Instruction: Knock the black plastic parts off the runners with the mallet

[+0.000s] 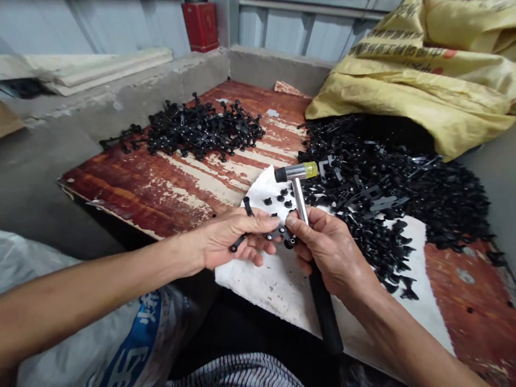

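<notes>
My left hand (pixel 239 236) is closed on small black plastic parts; a rod-like black piece (pixel 239 242) with round ends sticks out above and below its fingers. In my right hand (pixel 326 246) is a mallet (pixel 301 201) with a metal shaft, a black grip, and a head with one black and one yellow face. The mallet head points up and away from me. Between both hands a dark jointed part (pixel 276 234) shows, its lower side partly hidden by fingers. Just beyond, several small black round pegs (pixel 282 197) lie on a white cloth (pixel 256 286).
A pile of black assembled pieces (pixel 200 128) lies on the worn red board (pixel 114 186). To the right, a larger heap of black parts (pixel 372 175) spills from a yellow woven sack (pixel 419 87). A red tin (pixel 200 26) stands in the back corner. Plastic bags (pixel 103 325) sit at lower left.
</notes>
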Demonstrator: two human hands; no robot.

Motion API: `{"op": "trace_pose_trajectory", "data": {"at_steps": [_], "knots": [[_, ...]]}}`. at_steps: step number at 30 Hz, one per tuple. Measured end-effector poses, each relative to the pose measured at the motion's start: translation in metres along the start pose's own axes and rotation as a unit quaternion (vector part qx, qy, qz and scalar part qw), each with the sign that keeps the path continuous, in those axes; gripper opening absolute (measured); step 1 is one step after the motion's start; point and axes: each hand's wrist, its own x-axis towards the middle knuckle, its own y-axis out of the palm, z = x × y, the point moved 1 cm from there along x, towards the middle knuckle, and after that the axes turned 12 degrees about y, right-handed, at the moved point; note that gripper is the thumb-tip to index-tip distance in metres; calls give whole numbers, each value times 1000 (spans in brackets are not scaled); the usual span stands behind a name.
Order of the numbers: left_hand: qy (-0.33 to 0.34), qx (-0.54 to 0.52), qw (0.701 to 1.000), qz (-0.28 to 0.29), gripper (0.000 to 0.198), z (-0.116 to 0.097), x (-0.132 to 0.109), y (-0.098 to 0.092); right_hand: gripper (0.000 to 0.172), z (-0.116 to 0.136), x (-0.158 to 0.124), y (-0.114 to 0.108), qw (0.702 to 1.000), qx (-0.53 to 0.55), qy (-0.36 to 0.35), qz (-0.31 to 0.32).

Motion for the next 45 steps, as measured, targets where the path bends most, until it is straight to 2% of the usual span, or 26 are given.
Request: {"op": "trace_pose_trajectory", "data": {"at_steps": [4,8,14,23,45], "knots": [[-3,49,998,-38,12,-2,6,-5,28,-1,-2,-1,1000,-11,-7,-9],[18,125,989,-78,19,-14,14,-9,31,-6,-15,-9,999,-1,-6,-42],[19,195,977,-90,20,-21,26,-11,37,-24,-41,-15,995,76,23,-62],[24,225,969,-94,20,-19,32,-14,36,-40,-50,-17,983,168,62,-39],[4,253,960,-117,21,-20,33,-7,33,-43,-49,-22,986,155,52,-22]]}}
